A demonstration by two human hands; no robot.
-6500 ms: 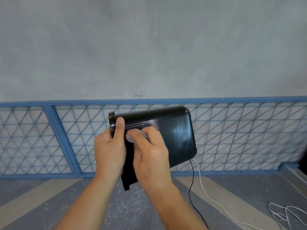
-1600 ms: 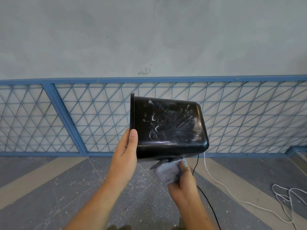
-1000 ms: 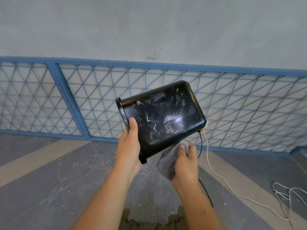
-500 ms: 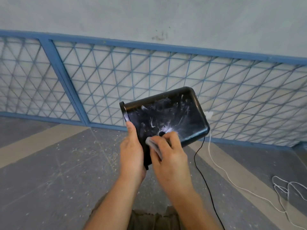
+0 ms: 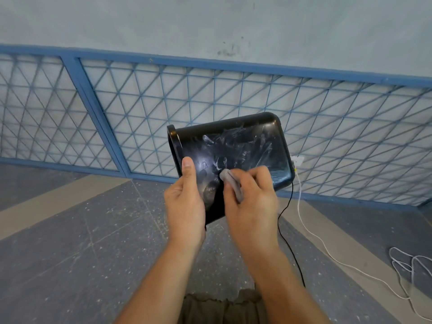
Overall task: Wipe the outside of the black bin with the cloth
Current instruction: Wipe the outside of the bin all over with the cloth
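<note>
The black bin [image 5: 243,146] is held in the air on its side, its open rim to the left and its base to the right, and its glossy side wall shows white smears. My left hand [image 5: 187,202] grips the bin near the rim, thumb up on the side wall. My right hand [image 5: 252,202] holds a bunched grey cloth [image 5: 231,183] and presses it against the lower part of that wall. Most of the cloth is hidden under my fingers.
A blue metal lattice fence [image 5: 98,108] runs along the grey wall behind. The floor is grey with tan stripes. A black cable [image 5: 286,230] and a white cable [image 5: 327,251] trail from a wall socket [image 5: 297,160] across the floor at right.
My right hand came up from under the bin onto its near side wall with the cloth and has slid a little to the right. The bin has tilted slightly.
</note>
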